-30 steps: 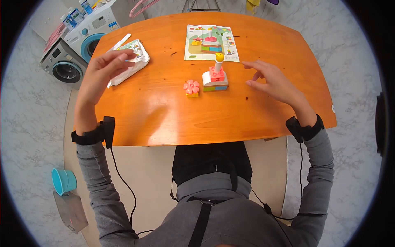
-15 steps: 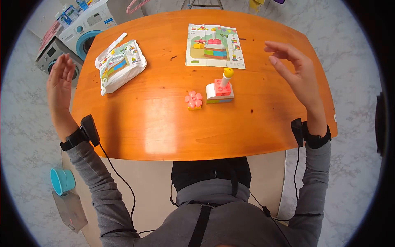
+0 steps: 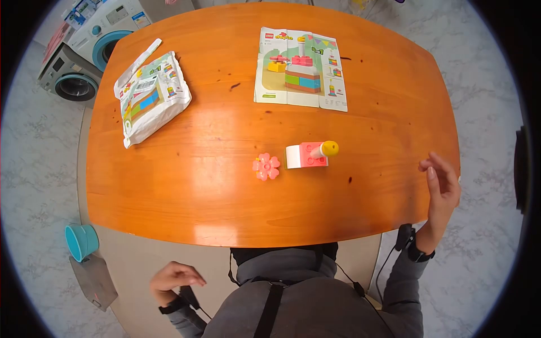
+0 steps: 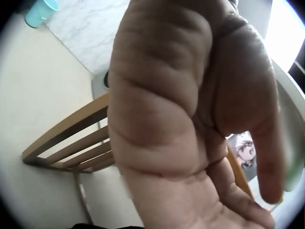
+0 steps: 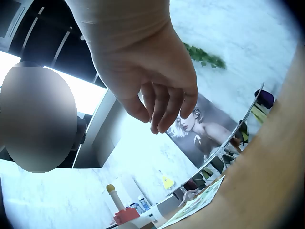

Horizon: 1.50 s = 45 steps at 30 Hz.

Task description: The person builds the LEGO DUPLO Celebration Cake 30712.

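Note:
On the table stands a small toy brick cake, with a white curved brick, a pink brick and a white candle with a yellow flame on top. A pink brick flower sits just left of it. My left hand hangs below the table's front edge, close to the body, holding nothing; its bare palm fills the left wrist view. Over the table's right edge is my right hand, its fingers loosely bent and nothing in them, as the right wrist view also shows.
A printed brick-set sheet lies flat behind the cake. The torn white package rests at the table's left side. Washing machines stand beyond the left corner, and a blue bucket is on the floor.
Both hands have moved away from the middle of the table: the left back and down past the front edge, the right toward the right edge. The camera looks farther down; the toys stay together.

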Each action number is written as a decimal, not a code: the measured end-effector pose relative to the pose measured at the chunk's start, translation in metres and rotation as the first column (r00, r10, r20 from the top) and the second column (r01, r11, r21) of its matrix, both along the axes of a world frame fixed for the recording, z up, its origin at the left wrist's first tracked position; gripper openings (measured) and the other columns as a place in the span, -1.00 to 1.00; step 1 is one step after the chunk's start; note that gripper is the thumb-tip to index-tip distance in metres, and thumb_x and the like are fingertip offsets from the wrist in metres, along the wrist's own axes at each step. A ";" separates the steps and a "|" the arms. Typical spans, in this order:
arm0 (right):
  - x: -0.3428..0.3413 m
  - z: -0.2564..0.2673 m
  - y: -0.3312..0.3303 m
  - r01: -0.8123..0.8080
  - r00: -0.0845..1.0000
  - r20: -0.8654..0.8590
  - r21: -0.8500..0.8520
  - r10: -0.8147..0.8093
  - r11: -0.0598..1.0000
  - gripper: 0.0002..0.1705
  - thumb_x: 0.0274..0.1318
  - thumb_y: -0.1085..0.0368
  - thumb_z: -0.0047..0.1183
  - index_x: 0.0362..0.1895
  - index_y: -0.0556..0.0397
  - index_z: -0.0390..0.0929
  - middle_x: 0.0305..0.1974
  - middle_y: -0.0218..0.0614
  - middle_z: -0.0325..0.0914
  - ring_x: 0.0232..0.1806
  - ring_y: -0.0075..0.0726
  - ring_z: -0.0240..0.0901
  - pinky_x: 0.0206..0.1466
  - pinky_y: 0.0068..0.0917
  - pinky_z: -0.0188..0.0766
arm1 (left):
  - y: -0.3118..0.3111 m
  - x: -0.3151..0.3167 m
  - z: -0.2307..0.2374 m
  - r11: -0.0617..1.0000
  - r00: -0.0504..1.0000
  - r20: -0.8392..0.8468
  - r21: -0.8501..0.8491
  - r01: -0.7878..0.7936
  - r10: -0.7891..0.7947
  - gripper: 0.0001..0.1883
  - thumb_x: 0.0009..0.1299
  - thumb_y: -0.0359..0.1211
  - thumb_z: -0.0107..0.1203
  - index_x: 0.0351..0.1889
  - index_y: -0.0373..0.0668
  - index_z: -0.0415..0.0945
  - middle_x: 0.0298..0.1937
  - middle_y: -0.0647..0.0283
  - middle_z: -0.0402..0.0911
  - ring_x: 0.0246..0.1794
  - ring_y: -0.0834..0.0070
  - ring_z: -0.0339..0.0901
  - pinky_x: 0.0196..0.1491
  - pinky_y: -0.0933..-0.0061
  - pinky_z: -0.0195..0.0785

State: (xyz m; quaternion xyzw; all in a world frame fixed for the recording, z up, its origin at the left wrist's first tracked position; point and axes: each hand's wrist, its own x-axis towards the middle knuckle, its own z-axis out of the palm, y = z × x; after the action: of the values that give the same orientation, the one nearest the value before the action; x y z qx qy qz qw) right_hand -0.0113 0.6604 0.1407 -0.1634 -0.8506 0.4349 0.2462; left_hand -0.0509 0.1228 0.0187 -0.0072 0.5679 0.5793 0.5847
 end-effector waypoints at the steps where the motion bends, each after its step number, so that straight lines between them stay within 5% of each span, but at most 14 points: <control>1: 0.007 -0.011 0.003 -0.001 1.000 0.012 0.001 0.001 1.000 -0.74 0.16 0.46 0.00 -0.05 0.24 0.50 -0.27 -0.26 0.57 -0.22 -0.42 0.47 -0.04 -0.50 0.35 | -0.003 0.023 -0.042 0.992 0.987 0.101 -0.045 -0.120 0.124 -0.71 0.22 -0.33 0.21 -0.20 -0.37 0.54 -0.21 0.09 0.64 -0.19 0.42 0.58 -0.05 0.45 0.41; 2: 0.014 -0.024 0.005 0.005 1.000 -0.025 -0.101 -0.007 0.995 -0.76 0.17 0.44 0.00 -0.07 0.24 0.50 -0.30 -0.27 0.56 -0.26 -0.44 0.45 -0.07 -0.51 0.35 | -0.004 0.045 -0.082 0.967 0.949 0.193 -0.102 -0.234 0.250 -0.65 0.24 -0.35 0.20 -0.07 -0.37 0.50 -0.15 0.13 0.62 -0.12 0.46 0.56 -0.01 0.47 0.39; 4: 0.024 -0.046 0.001 0.015 0.998 -0.055 -0.205 -0.027 0.979 -0.78 0.18 0.43 0.00 -0.09 0.23 0.50 -0.33 -0.28 0.55 -0.29 -0.46 0.43 -0.11 -0.52 0.35 | 0.009 0.073 -0.125 0.933 0.950 0.263 -0.353 -0.066 0.167 -0.54 0.28 -0.37 0.14 0.12 -0.34 0.36 -0.06 0.20 0.58 0.00 0.48 0.49 0.09 0.48 0.33; 5: 0.027 -0.054 -0.005 0.044 0.997 -0.049 -0.283 -0.061 0.958 -0.80 0.19 0.42 0.00 -0.11 0.23 0.50 -0.34 -0.29 0.54 -0.31 -0.48 0.42 -0.13 -0.53 0.35 | -0.001 0.104 -0.170 0.966 0.904 0.393 -0.248 -0.071 0.167 -0.51 0.29 -0.36 0.12 0.17 -0.32 0.31 -0.01 0.23 0.55 0.04 0.50 0.46 0.12 0.49 0.30; 7: 0.028 -0.068 -0.016 0.050 0.994 -0.065 -0.416 -0.085 0.908 -0.82 0.21 0.41 -0.01 -0.14 0.22 0.50 -0.37 -0.31 0.53 -0.33 -0.49 0.41 -0.15 -0.54 0.35 | 0.008 0.120 -0.184 0.985 0.791 0.590 -0.139 -0.100 0.164 -0.47 0.29 -0.32 0.12 0.21 -0.29 0.28 0.06 0.24 0.50 0.06 0.51 0.44 0.11 0.48 0.29; 10: 0.029 -0.077 -0.026 0.063 0.996 -0.030 -0.488 -0.088 0.871 -0.82 0.22 0.40 -0.02 -0.14 0.22 0.50 -0.37 -0.30 0.54 -0.32 -0.50 0.42 -0.16 -0.55 0.36 | 0.034 0.125 -0.177 0.991 0.825 0.551 -0.116 -0.068 0.122 -0.49 0.31 -0.30 0.11 0.18 -0.32 0.31 0.04 0.24 0.51 0.04 0.50 0.44 0.08 0.47 0.31; 16: 0.023 -0.091 -0.038 0.060 0.998 0.018 -0.574 -0.061 0.816 -0.83 0.22 0.40 -0.01 -0.15 0.23 0.51 -0.37 -0.29 0.55 -0.33 -0.50 0.45 -0.17 -0.58 0.39 | 0.041 0.140 -0.179 0.985 0.722 0.675 -0.168 -0.047 0.150 -0.51 0.28 -0.37 0.10 0.17 -0.34 0.31 0.09 0.20 0.48 0.08 0.46 0.43 0.10 0.40 0.31; 39: 0.015 -0.086 -0.056 0.097 0.994 0.098 -0.482 -0.057 0.871 -0.84 0.20 0.43 0.00 -0.16 0.24 0.51 -0.37 -0.28 0.56 -0.31 -0.51 0.48 -0.16 -0.59 0.42 | -0.007 0.186 -0.188 0.983 0.474 0.873 -0.027 -0.179 0.111 -0.36 0.14 -0.54 0.17 0.23 -0.24 0.25 0.11 0.12 0.46 0.08 0.36 0.44 0.14 0.27 0.29; 42: 0.020 -0.088 -0.052 0.094 0.993 0.112 -0.480 -0.045 0.872 -0.84 0.21 0.43 0.00 -0.16 0.24 0.51 -0.36 -0.27 0.56 -0.31 -0.51 0.48 -0.16 -0.59 0.42 | -0.042 0.173 -0.181 0.975 0.560 0.818 -0.003 -0.221 0.129 -0.34 0.12 -0.56 0.18 0.24 -0.23 0.24 0.11 0.11 0.46 0.08 0.35 0.44 0.14 0.25 0.28; 43: 0.021 -0.089 -0.051 0.086 0.993 0.108 -0.484 -0.038 0.871 -0.84 0.21 0.43 0.00 -0.16 0.24 0.51 -0.36 -0.27 0.56 -0.31 -0.51 0.48 -0.16 -0.59 0.42 | -0.062 0.158 -0.175 0.975 0.695 0.699 -0.014 -0.223 0.169 -0.26 0.08 -0.63 0.17 0.28 -0.20 0.16 0.08 0.08 0.46 0.09 0.24 0.44 0.18 0.14 0.25; 45: 0.024 -0.089 -0.047 0.090 0.995 0.075 -0.500 -0.061 0.861 -0.84 0.21 0.41 0.00 -0.16 0.24 0.51 -0.37 -0.26 0.57 -0.31 -0.51 0.47 -0.15 -0.59 0.42 | -0.088 0.129 -0.140 0.871 0.727 0.507 -0.112 -0.478 0.464 -0.20 -0.06 -0.72 0.17 0.22 -0.19 0.17 0.00 0.07 0.49 0.09 0.21 0.44 0.16 0.08 0.28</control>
State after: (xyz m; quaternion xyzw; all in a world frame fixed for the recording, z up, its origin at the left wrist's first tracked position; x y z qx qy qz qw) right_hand 0.0129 0.6134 0.0515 -0.2671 -0.7075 0.6268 0.1878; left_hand 0.0781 0.0349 -0.1217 -0.2986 0.3609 0.6919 0.5494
